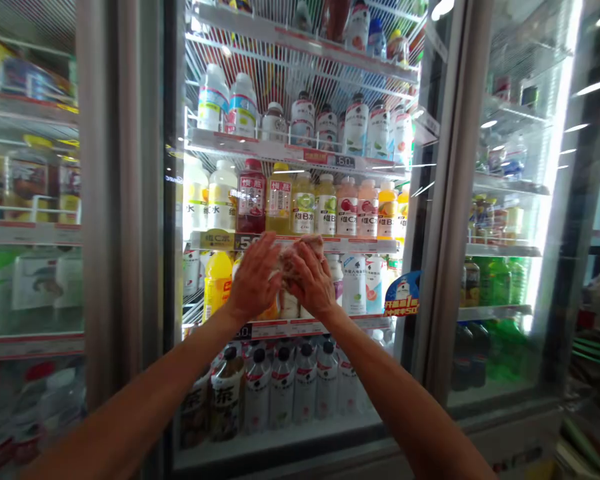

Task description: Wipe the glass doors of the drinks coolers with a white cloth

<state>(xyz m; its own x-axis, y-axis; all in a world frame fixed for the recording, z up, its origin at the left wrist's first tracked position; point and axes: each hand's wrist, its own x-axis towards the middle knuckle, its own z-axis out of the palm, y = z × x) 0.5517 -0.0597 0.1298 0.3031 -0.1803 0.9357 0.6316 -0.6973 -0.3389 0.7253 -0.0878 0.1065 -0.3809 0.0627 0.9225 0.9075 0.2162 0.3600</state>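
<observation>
Both arms reach forward to the glass door [300,460] of a drinks fridge. My right hand [310,277] presses a crumpled, pale pinkish cloth [314,243] against the glass, its fingers bent over it. Just left of the cloth, my left hand [254,279] is slightly blurred, with its fingers stretched out and nothing seen in it. Whether its fingertips touch the cloth, I cannot tell. Behind the hands are shelves of bottles, among them a red bottle [251,197] and a yellow bottle [217,283].
A blue and orange sticker [403,295] is on the door's right side. Metal door frames [445,220] stand on both sides. More stocked fridge sections flank it, with green bottles [500,283] on the right. Clear bottles with black caps [283,387] line the bottom shelf.
</observation>
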